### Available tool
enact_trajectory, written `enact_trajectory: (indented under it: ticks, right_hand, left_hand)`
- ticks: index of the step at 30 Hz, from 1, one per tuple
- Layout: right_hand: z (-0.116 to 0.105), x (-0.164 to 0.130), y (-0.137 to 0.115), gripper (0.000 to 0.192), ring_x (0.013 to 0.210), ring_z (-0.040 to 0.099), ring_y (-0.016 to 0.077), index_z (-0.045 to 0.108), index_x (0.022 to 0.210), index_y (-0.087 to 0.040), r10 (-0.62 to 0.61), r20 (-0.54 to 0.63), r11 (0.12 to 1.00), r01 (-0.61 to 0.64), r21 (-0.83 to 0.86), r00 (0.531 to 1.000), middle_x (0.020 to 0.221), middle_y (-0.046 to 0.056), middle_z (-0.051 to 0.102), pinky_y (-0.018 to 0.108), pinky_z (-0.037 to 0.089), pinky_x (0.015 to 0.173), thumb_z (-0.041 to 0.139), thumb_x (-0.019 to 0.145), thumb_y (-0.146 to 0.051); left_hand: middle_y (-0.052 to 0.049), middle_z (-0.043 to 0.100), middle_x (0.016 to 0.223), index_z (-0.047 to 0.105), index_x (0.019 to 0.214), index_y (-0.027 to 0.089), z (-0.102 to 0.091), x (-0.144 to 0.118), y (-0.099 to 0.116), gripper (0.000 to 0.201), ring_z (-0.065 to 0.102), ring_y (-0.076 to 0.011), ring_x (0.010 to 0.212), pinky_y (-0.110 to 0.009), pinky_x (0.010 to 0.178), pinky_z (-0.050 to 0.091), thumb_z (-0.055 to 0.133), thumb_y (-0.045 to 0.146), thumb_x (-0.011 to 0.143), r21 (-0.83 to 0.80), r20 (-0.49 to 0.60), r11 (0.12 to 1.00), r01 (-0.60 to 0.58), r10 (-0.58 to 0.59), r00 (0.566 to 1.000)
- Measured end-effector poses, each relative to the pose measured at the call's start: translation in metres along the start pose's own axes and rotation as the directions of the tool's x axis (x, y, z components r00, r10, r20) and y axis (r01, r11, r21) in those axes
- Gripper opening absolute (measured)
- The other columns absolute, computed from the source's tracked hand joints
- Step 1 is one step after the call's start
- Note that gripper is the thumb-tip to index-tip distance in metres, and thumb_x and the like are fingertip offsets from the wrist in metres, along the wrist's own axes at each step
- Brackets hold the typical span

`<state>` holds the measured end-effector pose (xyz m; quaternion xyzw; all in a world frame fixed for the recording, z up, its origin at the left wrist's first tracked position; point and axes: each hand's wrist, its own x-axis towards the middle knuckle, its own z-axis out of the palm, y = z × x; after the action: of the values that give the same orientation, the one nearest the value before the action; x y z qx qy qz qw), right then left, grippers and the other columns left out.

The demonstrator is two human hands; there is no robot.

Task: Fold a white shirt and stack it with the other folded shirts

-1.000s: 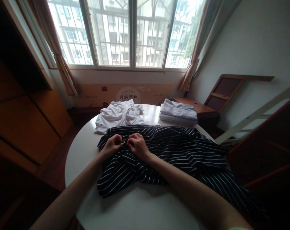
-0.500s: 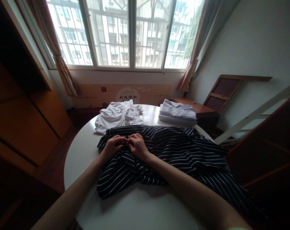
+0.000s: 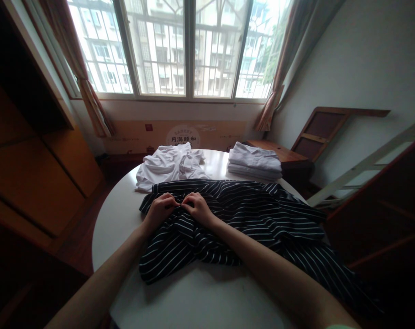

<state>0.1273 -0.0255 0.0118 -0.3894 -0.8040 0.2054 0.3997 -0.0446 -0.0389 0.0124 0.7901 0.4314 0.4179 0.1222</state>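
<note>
A dark shirt with thin white stripes (image 3: 248, 214) lies spread over the round white table (image 3: 193, 301), its right part hanging over the table's edge. My left hand (image 3: 160, 209) and my right hand (image 3: 197, 208) rest close together on the shirt's left part. Both pinch the fabric between fingers and thumb, their fingertips nearly touching.
A crumpled white garment (image 3: 169, 167) lies at the table's far left. A folded stack of white clothes (image 3: 254, 161) sits at the far right. Wooden cabinets (image 3: 39, 173) stand to the left, and a wooden frame (image 3: 322, 130) and ladder rail (image 3: 365, 164) to the right, under the window.
My two hands have drawn slightly closer together on the striped shirt; the cloth between them has bunched a little. Nothing else has moved.
</note>
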Motion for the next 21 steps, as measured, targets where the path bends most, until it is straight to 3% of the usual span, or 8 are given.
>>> enact_trajectory:
  ticks: [15, 21]
  right_hand:
    - [-0.002, 0.0009, -0.0031, 0.009, 0.075, 0.05, 0.015, 0.057, 0.066, -0.017, 0.045, -0.016, 0.999, -0.046, -0.022, 0.999, 0.073, 0.002, 0.059, 0.029, 0.038, 0.075, 0.059, 0.074, -0.012]
    - [-0.0017, 0.0008, -0.0019, 0.01, 0.078, 0.049, 0.0159, 0.056, 0.066, -0.017, 0.063, -0.072, 0.997, -0.066, -0.044, 0.995, 0.075, 0.003, 0.058, 0.03, 0.038, 0.078, 0.058, 0.075, -0.014]
  left_hand:
    - [-0.003, 0.062, 0.075, 0.064, 0.073, 0.017, 0.0002, 0.0006, 0.0039, 0.014, 0.056, -0.0143, 0.07, -0.026, 0.065, 0.045, 0.053, 0.009, 0.07, -0.062, 0.052, 0.998, 0.009, -0.006, 0.999]
    - [-0.004, 0.066, 0.087, 0.064, 0.087, 0.015, -0.003, 0.0012, 0.0054, 0.02, 0.059, -0.0163, 0.083, -0.029, 0.077, 0.045, 0.047, 0.016, 0.077, -0.165, 0.109, 0.98, 0.109, -0.092, 0.99]
